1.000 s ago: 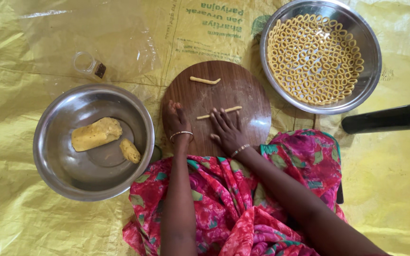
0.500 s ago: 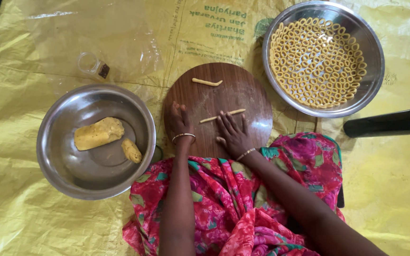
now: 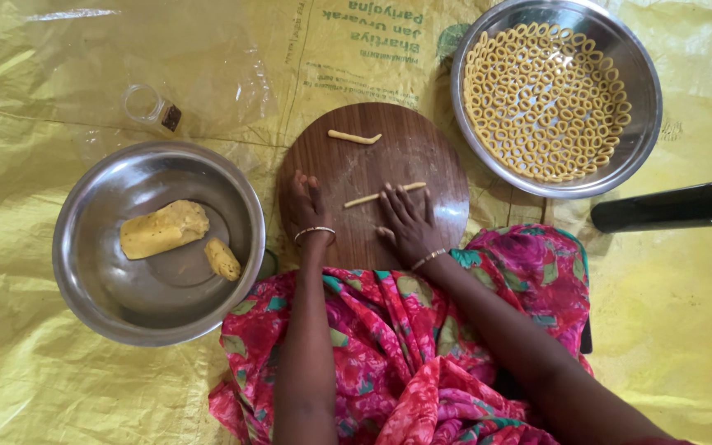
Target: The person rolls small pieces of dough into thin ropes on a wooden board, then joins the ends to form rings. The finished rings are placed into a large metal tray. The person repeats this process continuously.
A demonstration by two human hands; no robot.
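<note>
A round wooden board (image 3: 422, 165) lies in front of me on a yellow sheet. My right hand (image 3: 405, 222) lies flat on it, fingertips on a thin rolled dough strand (image 3: 382, 195). My left hand (image 3: 306, 202) rests palm down at the board's left edge, holding nothing. A second, shorter dough strand (image 3: 354, 137) lies near the board's far edge. Both wrists wear bangles.
A steel bowl (image 3: 96, 272) at the left holds a big dough lump (image 3: 162, 229) and a small one (image 3: 222, 259). A steel bowl (image 3: 644, 124) at the upper right holds several dough rings. A black cylinder (image 3: 669, 206) lies at the right. A small clear jar (image 3: 152, 107) sits under plastic.
My right hand has stayed on the dough strand with only slight shifts over the board. My left hand keeps its place. The view has shifted a little.
</note>
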